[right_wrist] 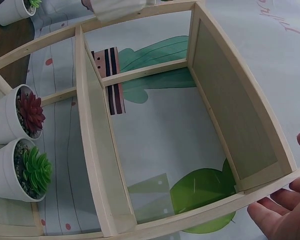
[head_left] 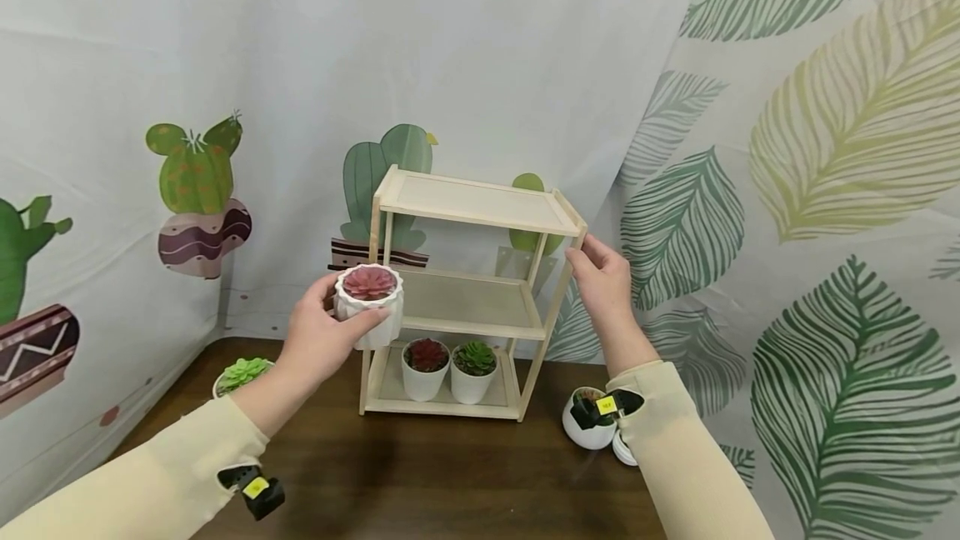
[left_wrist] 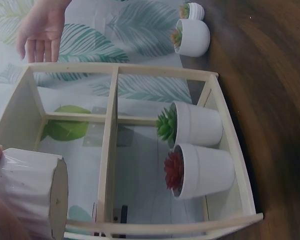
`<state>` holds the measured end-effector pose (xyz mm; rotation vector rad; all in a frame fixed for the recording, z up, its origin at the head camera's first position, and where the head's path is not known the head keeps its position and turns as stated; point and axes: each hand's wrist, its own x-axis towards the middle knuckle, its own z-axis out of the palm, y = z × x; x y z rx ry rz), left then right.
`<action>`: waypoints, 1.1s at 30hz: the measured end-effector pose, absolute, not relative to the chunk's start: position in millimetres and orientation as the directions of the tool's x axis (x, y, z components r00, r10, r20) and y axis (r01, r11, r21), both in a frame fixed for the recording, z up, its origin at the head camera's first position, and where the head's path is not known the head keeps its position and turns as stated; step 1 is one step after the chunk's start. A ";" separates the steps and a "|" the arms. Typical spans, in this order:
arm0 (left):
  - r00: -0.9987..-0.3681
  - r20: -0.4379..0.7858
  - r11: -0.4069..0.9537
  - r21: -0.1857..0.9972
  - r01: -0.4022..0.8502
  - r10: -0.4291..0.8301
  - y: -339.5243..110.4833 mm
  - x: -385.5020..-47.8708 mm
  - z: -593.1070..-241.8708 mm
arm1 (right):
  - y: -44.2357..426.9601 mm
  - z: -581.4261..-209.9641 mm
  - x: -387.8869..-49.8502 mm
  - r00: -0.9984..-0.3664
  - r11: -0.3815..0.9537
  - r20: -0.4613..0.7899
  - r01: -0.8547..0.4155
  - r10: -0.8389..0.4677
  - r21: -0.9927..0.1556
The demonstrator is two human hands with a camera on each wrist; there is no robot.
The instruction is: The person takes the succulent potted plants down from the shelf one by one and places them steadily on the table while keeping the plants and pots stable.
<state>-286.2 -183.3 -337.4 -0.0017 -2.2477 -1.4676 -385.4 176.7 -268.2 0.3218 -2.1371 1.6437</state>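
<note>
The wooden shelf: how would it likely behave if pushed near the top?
The wooden shelf would probably keep its shape: straight posts join its three flat tiers. It looks fairly light, with slender posts and open sides. It might tip, being taller than deep, though the red potted plant and green potted plant on its bottom tier may steady it.

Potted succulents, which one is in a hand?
The pinkish-red succulent in the fluted white pot, gripped by the left hand; none of the others is held.
</note>
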 end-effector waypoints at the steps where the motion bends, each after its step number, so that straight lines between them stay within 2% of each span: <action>1: -0.896 0.371 0.439 0.867 0.238 -0.246 -186.2 -284.7 -337.2 | 176.9 -268.1 -385.5 -0.883 0.275 0.464 -0.429 0.073 -0.860; 17: -0.817 0.435 0.484 0.845 0.226 -0.379 -216.1 -267.9 -366.9 | 176.6 -268.9 -383.7 -0.883 0.287 0.465 -0.429 0.066 -0.857; 33: -0.793 0.384 0.464 0.874 0.148 -0.472 -233.5 -272.1 -426.7 | 176.4 -269.2 -384.3 -0.889 0.271 0.453 -0.422 0.061 -0.865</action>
